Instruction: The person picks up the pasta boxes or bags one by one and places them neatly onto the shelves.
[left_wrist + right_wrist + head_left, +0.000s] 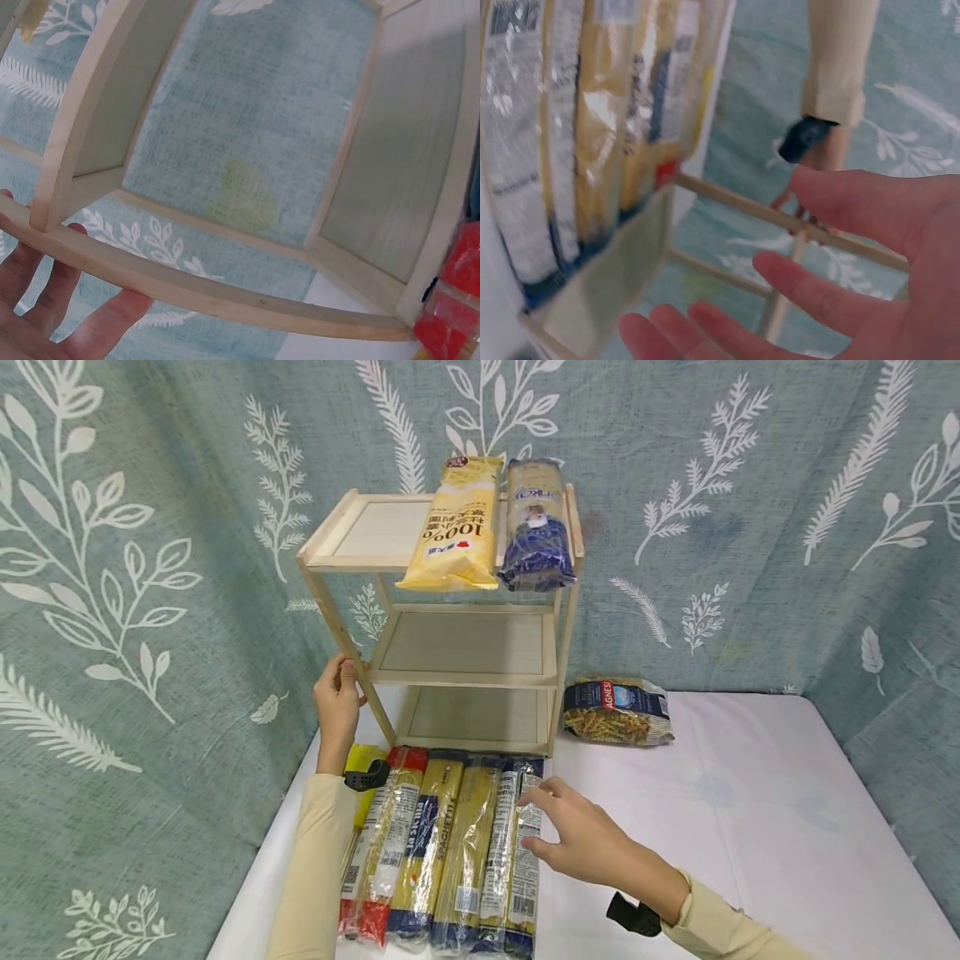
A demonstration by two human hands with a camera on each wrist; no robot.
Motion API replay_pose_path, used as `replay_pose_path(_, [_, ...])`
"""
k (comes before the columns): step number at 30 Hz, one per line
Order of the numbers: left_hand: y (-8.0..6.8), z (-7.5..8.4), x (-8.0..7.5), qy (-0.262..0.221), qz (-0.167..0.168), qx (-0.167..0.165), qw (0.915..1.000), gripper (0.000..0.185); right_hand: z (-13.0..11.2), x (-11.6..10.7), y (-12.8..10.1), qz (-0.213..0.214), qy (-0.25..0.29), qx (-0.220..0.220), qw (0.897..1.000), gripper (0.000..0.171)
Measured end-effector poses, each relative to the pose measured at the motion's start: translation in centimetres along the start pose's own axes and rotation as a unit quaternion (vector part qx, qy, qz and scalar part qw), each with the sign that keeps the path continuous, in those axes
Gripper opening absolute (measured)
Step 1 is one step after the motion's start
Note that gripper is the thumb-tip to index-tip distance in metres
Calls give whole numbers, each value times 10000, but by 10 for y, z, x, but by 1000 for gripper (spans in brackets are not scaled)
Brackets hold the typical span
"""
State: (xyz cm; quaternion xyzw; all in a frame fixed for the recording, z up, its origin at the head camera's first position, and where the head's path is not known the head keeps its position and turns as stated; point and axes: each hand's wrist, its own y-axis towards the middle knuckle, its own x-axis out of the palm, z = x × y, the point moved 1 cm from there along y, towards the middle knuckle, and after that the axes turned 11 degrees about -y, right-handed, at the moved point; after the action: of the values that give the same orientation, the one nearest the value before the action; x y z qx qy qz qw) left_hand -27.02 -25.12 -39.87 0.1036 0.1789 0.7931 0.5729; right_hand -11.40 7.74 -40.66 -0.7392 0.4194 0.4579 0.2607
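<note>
A three-tier wooden shelf (465, 680) stands at the back of the table. My left hand (337, 697) grips its front left post (202, 296), fingertips against the wood in the left wrist view. In front of the shelf lies a row of long spaghetti packs (438, 852), side by side, also seen in the right wrist view as tall packs (600, 112). My right hand (588, 835) hovers by the rightmost pack (525, 860), its fingers spread and holding nothing. A yellow pasta pack (457, 527) and a blue-ended pasta pack (536, 527) lie on the top tier, overhanging its front edge.
To the right of the shelf, a bag of spiral pasta (618, 712) lies against the back curtain (712, 635). A white cloth covers the table (750, 827). Leaf-patterned curtains close off the back and both sides. A bright yellow pack (365, 756) is partly hidden by my left wrist.
</note>
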Motion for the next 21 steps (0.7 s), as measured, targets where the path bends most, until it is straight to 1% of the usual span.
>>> replay_pose_path(6, [-1, 2, 0, 22, 17, -3, 10000, 38, 6, 34, 4, -146, 48, 280, 9995, 50])
replay_pose_path(11, [-2, 3, 2, 37, 20, -28, 10000, 38, 14, 68, 9, -132, 75, 576, 9982, 65])
replay_pose_path(16, [-2, 4, 2, 92, 51, 7, 9999, 38, 19, 102, 16, -65, -217, 900, 9957, 77])
replay_pose_path(21, [-2, 3, 3, 80, 97, 42, 9999, 37, 18, 134, 21, 25, -487, 1266, 9908, 83])
